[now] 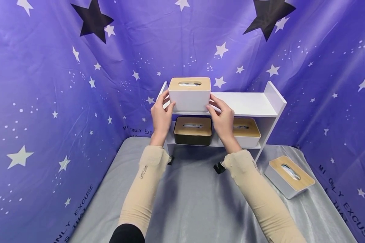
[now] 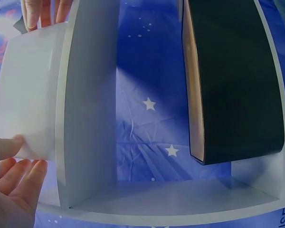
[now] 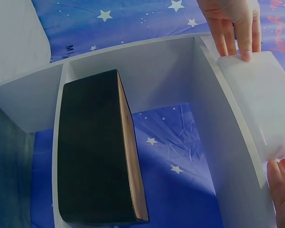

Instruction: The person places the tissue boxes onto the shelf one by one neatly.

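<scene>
A white tissue box (image 1: 190, 101) with a wooden lid is on the left part of the upper board of a white shelf (image 1: 246, 103). My left hand (image 1: 162, 116) grips its left end, thumb at the front corner and fingers along the side. At the other end, my right hand (image 1: 223, 118) holds it the same way. Both wrist views show the white box (image 2: 31, 95) level with the board, with fingers at each end. Below it, a black tissue box (image 1: 192, 139) with a wooden lid stands on the lower board.
Right of the black box, a white tissue box (image 1: 246, 140) stands on the lower board, partly behind my right hand. A further wooden-lidded tissue box (image 1: 284, 182) lies angled on the grey cloth (image 1: 194, 202) at the right. A purple star-patterned curtain (image 1: 124, 44) hangs behind.
</scene>
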`<state>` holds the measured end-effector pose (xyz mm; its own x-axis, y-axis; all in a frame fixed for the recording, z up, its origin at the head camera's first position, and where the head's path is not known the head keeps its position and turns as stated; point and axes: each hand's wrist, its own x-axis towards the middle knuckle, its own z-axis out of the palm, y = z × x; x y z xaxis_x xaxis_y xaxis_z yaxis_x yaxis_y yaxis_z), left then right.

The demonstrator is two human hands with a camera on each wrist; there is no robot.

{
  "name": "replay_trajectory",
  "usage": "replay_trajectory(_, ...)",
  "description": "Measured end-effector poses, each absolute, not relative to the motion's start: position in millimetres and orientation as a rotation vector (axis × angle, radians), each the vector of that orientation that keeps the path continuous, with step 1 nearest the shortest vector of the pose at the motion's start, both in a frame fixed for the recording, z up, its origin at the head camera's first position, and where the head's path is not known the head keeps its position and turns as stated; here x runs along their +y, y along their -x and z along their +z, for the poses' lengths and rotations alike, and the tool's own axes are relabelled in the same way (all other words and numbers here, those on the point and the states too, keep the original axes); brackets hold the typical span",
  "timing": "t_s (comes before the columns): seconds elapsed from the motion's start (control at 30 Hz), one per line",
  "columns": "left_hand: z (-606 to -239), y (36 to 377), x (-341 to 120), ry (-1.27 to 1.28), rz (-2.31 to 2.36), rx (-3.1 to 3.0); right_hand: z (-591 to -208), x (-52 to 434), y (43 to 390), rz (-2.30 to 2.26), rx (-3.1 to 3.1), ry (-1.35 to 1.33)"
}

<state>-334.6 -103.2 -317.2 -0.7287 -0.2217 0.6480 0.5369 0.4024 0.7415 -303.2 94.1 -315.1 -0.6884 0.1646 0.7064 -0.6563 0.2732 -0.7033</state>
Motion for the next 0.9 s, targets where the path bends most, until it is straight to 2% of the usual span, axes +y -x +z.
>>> replay_trajectory(0.2,-328.0,332.1,-106.5,0.245,-1.378,-1.897,-310.5,94.4,290.5,1.481,-1.862,-0.431)
replay_trajectory(0.53,-350.7,314.8,-114.7,0.313,-1.323,-1.848,-324.1,110.0,277.7,1.422,-1.811,-0.398)
replay_trajectory(0.73,-374.6,305.0,-120.0,0.337,-1.269,-1.889,-349.9,128.1,281.3,1.451,-1.788,-0.339)
replay_trajectory(0.9,-399.8,297.7,-121.0,0.364,-1.263,-1.924,-354.3,137.7,267.4,1.423,-1.790,-0.322)
